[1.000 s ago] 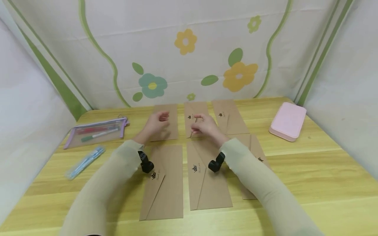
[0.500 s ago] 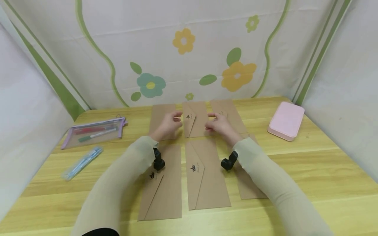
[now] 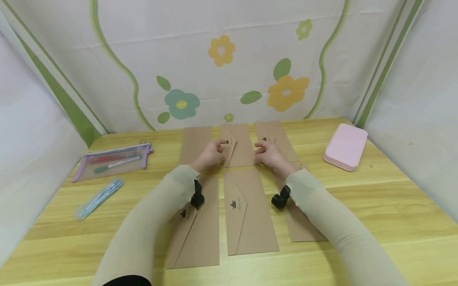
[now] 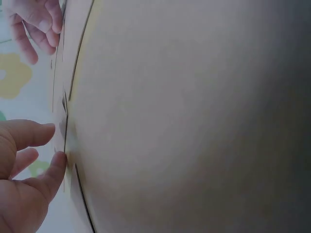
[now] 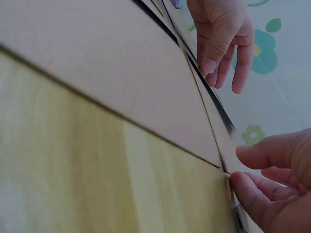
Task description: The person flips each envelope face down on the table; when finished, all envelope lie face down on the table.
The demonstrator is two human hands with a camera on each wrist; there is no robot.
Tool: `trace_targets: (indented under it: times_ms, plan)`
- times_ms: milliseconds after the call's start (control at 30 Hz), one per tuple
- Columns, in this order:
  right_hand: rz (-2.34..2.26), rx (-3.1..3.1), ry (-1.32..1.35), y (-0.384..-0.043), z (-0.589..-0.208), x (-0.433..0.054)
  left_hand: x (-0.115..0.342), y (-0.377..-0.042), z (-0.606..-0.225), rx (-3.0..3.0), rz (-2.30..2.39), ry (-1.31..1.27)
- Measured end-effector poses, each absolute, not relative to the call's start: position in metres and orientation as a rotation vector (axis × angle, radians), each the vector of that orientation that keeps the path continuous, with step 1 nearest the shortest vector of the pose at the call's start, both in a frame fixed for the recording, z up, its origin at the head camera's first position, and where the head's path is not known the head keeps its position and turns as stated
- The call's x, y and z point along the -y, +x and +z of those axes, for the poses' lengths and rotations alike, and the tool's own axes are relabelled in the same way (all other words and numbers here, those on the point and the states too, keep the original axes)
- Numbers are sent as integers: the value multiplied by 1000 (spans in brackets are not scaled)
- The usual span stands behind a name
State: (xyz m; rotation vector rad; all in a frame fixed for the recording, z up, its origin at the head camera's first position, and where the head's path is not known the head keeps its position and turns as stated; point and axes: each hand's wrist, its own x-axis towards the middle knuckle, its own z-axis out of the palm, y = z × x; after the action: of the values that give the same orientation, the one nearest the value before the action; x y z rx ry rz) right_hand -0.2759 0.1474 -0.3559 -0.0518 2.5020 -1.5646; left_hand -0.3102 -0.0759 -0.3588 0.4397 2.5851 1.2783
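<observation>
1. The flat brown paper envelope with a pointed flap and black crown print (image 3: 245,147) lies at the middle of the back edge of the yellow wood-grain bench (image 3: 390,214).
2. Its long axis runs from that back edge toward the front edge, between the two hands.
3. The left hand (image 3: 210,154) is slightly nearer: in the head view its fingertips overlap the envelope's left long side.
4. The right hand (image 3: 271,155) is at the opposite long side, a fingertip apparently touching the near-right corner.
5. Each grip is partly open, thumb and fingers loosely bent with a gap between, grasping nothing visibly.
6. A second brown envelope (image 3: 255,222) lies just in front, toward the bench's front edge.
</observation>
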Motion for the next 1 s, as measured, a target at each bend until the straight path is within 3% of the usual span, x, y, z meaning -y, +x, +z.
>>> trace_targets:
  times_ms: [1000]
  plan:
    - [-1540, -2549, -114, -277, -365, -140, 59, -308, -365, -2414, 1688, -31]
